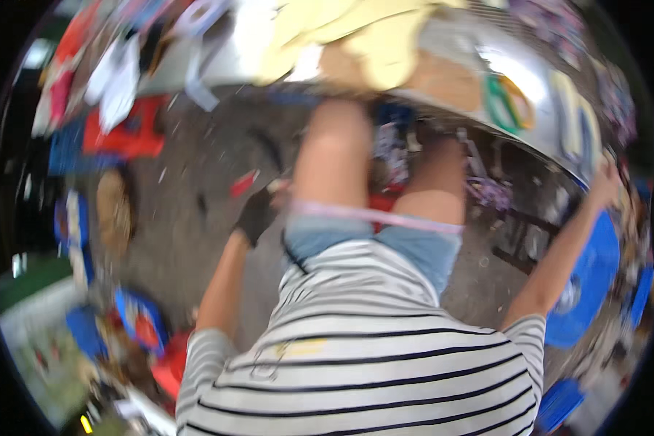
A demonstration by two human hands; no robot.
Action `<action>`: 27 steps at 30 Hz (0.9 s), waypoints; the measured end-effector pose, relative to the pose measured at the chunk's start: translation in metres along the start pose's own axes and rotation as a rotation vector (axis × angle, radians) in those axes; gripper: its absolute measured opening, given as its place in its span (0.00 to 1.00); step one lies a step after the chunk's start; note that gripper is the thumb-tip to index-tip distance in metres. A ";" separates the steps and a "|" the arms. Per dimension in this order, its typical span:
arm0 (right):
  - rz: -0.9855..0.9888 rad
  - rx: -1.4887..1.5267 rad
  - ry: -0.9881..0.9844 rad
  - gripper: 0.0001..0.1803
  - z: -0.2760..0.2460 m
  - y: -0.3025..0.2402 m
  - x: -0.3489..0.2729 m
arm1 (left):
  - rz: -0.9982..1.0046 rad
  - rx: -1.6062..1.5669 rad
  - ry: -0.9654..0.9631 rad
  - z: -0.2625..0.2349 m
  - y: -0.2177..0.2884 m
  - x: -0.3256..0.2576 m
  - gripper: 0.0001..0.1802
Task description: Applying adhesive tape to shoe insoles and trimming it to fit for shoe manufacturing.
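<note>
My left hand [258, 214], in a dark glove with bare fingertips, is low beside my left thigh. Its fingers are smeared by motion, near the left end of a pink band [385, 216] that lies across my thighs. Off to the far right, my right hand [607, 183] is at the edge of a shiny metal table [443, 40], close to some pale strips with blue edges [578, 127]. Blur hides how its fingers are set. Pale yellow sheets [341, 22] and tan pieces [447, 80] lie on the table in front of me.
A green ring [498, 105] and an orange-yellow ring sit on the table's right part. Below my right arm is a big blue round thing [592, 269]. Red [134, 131] and blue plastic crates stand left. Scraps litter the floor and patterned cloth hangs under the table.
</note>
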State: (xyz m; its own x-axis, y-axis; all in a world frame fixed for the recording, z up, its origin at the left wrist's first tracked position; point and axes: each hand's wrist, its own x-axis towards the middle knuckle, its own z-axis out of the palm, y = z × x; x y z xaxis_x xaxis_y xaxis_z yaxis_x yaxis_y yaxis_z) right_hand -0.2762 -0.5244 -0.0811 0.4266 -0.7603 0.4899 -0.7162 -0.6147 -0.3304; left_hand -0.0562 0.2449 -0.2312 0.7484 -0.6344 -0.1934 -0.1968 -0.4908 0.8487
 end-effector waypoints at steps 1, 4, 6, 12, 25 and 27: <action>-0.078 0.273 0.103 0.15 -0.007 -0.016 -0.010 | -0.355 -0.450 -0.023 0.009 0.012 0.006 0.19; -0.097 0.610 -0.207 0.16 -0.009 -0.074 -0.033 | -0.170 0.061 -0.099 0.008 0.014 0.006 0.14; -0.132 0.771 -0.273 0.17 -0.028 -0.123 -0.060 | -0.120 0.035 -0.063 -0.002 -0.002 0.007 0.15; -0.095 0.309 0.175 0.14 -0.030 -0.159 -0.058 | -0.017 0.037 -0.026 -0.015 -0.031 0.007 0.25; -0.004 -0.186 -0.025 0.27 0.005 -0.132 -0.028 | 0.021 -0.274 0.092 -0.012 0.122 0.074 0.13; 0.034 -0.113 -0.056 0.27 0.014 -0.116 -0.021 | -0.004 -0.293 0.051 -0.005 0.159 0.082 0.13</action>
State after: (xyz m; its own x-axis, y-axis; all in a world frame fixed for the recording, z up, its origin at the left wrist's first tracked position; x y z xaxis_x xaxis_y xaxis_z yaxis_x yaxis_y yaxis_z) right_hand -0.1940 -0.4399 -0.0646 0.4290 -0.7930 0.4326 -0.7872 -0.5631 -0.2515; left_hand -0.0226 0.1178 -0.1100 0.7811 -0.5983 -0.1787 -0.0077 -0.2953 0.9554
